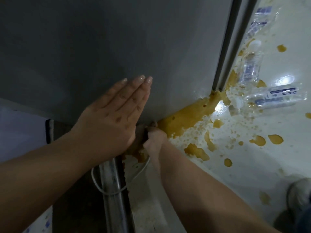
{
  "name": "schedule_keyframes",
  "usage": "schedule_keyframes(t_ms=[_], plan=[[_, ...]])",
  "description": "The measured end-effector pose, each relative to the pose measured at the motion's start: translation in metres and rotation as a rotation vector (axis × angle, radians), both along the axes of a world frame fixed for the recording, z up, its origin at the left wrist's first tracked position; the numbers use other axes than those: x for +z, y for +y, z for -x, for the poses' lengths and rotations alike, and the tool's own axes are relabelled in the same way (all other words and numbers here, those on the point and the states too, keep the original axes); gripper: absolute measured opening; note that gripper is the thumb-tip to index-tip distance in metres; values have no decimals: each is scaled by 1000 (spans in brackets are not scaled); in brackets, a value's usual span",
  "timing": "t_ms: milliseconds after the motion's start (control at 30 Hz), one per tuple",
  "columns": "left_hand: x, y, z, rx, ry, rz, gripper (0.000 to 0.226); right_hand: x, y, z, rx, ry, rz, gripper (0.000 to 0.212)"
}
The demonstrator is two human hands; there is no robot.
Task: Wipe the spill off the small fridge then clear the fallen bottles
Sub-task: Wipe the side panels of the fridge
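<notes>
Bottles [276, 98] lie in spill [186, 120] beside fridge [117, 39].

Your left hand [111, 115] covers part of whatever your right hand [154, 137] grips at the fridge [117, 39] base; you cannot tell what it is. The bottle [276, 98] labels are too blurred to read. Two more bottles [259, 19] run off the top edge. Your shoe [298, 194] is cut off at the right edge. The cable [107, 190] disappears behind your left forearm.

Two hands [107, 115], three fallen bottles [277, 97]
</notes>
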State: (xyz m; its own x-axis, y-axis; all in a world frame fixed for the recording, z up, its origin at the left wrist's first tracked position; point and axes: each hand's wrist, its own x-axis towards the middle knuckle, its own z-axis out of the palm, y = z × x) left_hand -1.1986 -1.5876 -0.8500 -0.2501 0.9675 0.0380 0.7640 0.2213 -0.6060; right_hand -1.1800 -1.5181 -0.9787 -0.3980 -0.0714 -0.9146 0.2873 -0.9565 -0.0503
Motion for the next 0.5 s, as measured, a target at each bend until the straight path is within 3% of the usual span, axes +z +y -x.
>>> schedule_keyframes(t_ms=[167, 333, 400, 500], plan=[[-1, 0, 0, 34, -3, 34, 66, 4, 54, -5, -303, -72, -164, 31], [-6, 7, -3, 14, -21, -5, 65, 22, 22, -6, -173, 37, -69, 33], [-1, 8, -4, 17, -7, -6, 65, 31, 7, -2, -155, 33, -179, 28], [10, 4, -7, 36, -9, -26, 64, 55, 16, -1, -306, 24, -398, 16]])
